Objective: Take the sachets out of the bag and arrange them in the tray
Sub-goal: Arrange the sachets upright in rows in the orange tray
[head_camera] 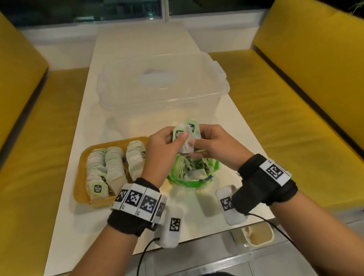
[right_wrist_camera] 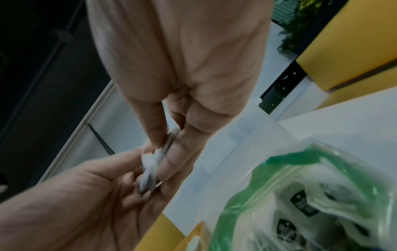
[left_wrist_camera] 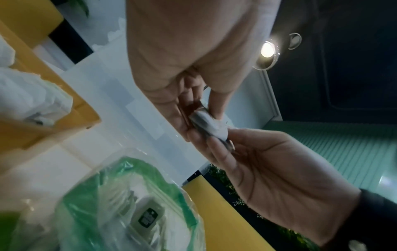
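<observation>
Both hands meet above the green plastic bag [head_camera: 192,175] and hold a small bunch of tea sachets [head_camera: 185,137] with green tags. My left hand [head_camera: 168,143] pinches the bunch from the left, thumb on a tag. From the right, my right hand [head_camera: 208,144] grips the same bunch. In the left wrist view the sachets [left_wrist_camera: 206,123] sit between both hands' fingertips; the right wrist view shows the sachets [right_wrist_camera: 154,161] edge-on. The bag [left_wrist_camera: 120,207] [right_wrist_camera: 300,203] stands open with more sachets inside. The yellow tray [head_camera: 80,182] at the left holds several rows of sachets.
A large clear plastic box [head_camera: 160,90] with its lid on stands behind the hands on the white table [head_camera: 74,234]. Yellow benches [head_camera: 310,124] flank the table on both sides. A small cream container [head_camera: 258,234] sits below the table's near edge.
</observation>
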`<state>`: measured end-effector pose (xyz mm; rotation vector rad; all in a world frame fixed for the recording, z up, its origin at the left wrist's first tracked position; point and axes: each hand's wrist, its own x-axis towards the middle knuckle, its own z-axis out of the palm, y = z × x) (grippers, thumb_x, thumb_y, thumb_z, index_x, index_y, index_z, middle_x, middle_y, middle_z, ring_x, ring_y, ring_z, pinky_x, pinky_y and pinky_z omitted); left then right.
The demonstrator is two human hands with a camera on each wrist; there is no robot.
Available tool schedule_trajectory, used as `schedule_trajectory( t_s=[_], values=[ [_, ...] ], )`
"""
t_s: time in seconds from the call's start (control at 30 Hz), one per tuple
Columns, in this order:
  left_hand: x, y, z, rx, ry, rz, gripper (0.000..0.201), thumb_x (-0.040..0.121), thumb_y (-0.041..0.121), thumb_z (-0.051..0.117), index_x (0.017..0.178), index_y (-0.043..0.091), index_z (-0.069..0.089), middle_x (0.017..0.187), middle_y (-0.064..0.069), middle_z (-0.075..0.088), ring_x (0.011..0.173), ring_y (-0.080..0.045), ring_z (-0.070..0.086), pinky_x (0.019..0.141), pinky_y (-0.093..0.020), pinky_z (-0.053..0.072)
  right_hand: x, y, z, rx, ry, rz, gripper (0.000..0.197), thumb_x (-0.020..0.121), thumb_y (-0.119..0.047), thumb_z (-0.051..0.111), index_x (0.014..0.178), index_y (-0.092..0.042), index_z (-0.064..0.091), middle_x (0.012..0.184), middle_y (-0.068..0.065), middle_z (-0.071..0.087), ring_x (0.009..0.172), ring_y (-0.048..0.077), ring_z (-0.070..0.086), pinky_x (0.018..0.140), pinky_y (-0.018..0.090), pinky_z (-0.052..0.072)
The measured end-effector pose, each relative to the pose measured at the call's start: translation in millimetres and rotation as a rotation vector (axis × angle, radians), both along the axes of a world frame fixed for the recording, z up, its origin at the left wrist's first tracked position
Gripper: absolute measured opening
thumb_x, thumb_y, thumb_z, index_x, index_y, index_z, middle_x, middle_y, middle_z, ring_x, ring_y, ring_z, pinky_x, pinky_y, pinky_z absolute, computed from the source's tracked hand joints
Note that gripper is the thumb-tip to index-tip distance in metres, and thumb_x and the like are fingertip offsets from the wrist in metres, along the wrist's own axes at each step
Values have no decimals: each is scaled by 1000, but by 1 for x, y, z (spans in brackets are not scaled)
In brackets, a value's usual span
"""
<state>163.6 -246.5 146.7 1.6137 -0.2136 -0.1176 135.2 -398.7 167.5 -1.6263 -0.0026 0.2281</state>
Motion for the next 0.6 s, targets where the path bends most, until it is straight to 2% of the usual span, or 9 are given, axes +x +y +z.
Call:
schedule_trajectory(
  t_s=[0.07,0.13,0.23,0.3,0.37,0.43,0.47,0.53,0.6],
  values=[
    [0,2,1,-2,15,-26,15,93,17,63,105,12,69,99,-9,73,94,-28,70,88,-52,54,-2,3,-1,91,54,12,30,98,3,44,124,0,57,112,16,68,100,23,69,82,28,57],
    [-2,2,3,1,60,-75,18,96,21,58,110,13,67,103,-10,72,98,-26,68,91,-49,54,-3,8,0,94,53,8,27,99,0,44,121,1,60,104,12,69,92,17,69,77,23,57],
    [-2,4,1,-105,176,-79,19,99,20,53,107,8,64,100,-11,71,94,-27,69,85,-42,57,1,17,3,-38,-22,-50,22,97,-6,53,101,12,63,86,24,66,75,20,67,69,27,57],
    [-3,7,0,-198,225,-37,16,99,17,51,104,8,62,96,-9,70,88,-24,70,77,-34,58,6,19,3,-147,-62,-122,24,93,-10,60,90,12,65,75,20,65,64,17,67,61,27,56],
    [-4,14,-3,-221,230,15,17,99,15,50,108,7,62,99,-8,72,89,-21,71,76,-30,58,11,16,0,-292,-96,-209,19,89,-14,64,82,3,71,72,15,70,64,21,69,62,33,59],
    [-5,20,-7,-207,220,47,17,100,14,48,109,7,62,102,-11,72,91,-21,71,75,-27,58,17,12,-10,-554,-122,-250,17,86,-13,61,78,-3,73,71,11,72,68,25,70,69,36,59],
    [-5,23,-9,-204,219,62,16,100,14,49,108,9,62,101,-11,72,90,-21,71,74,-26,57,19,12,-16,-704,-101,-212,17,84,-12,59,78,-4,73,73,11,71,71,26,69,71,36,58],
    [-7,27,-13,-205,216,84,13,99,13,50,107,11,61,100,-11,72,88,-19,71,72,-26,58,22,16,-31,-931,9,-98,15,81,-12,59,77,-3,71,75,12,68,72,28,64,65,32,54],
    [-9,29,-15,-202,214,96,14,98,13,52,110,10,59,101,-12,72,87,-18,72,71,-26,58,23,22,-43,-1010,112,-51,15,79,-15,63,67,-5,61,66,8,60,65,26,58,52,27,44]
  ],
)
